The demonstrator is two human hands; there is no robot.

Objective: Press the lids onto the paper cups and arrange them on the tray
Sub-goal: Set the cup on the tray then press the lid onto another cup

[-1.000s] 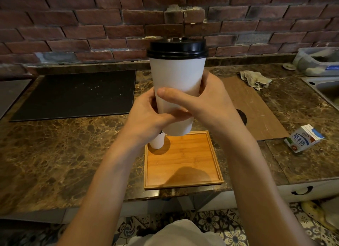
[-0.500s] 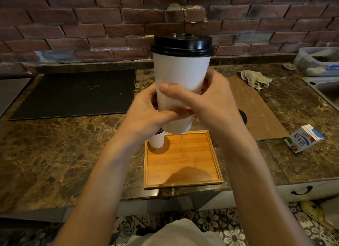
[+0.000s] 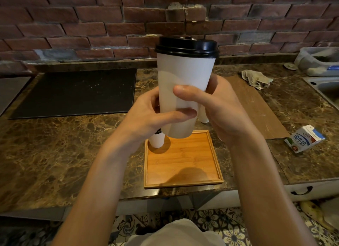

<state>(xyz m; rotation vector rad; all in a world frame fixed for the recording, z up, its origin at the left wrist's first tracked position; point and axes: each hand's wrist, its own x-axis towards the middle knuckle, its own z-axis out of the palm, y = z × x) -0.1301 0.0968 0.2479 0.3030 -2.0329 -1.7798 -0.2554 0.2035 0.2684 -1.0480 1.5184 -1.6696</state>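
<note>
A tall white paper cup (image 3: pixel 184 75) with a black lid (image 3: pixel 187 46) on top is held up in the air above the wooden tray (image 3: pixel 183 163). My left hand (image 3: pixel 146 115) grips its lower left side, thumb across the front. My right hand (image 3: pixel 220 108) wraps the right side, thumb on the front. A smaller lidded white cup (image 3: pixel 156 140) stands at the tray's far left corner, mostly hidden behind my left hand. The bottom of another white cup (image 3: pixel 203 117) peeks out behind my right hand, beyond the tray.
A black mat (image 3: pixel 73 91) lies on the marble counter at left. A brown wooden board (image 3: pixel 256 106) with a crumpled cloth (image 3: pixel 255 79) lies at right. A milk carton (image 3: pixel 304 138) lies on its side near the right edge. A sink (image 3: pixel 326 86) is at far right.
Both hands have shifted the lidded cup slightly right and a little higher; the grip is unchanged.
</note>
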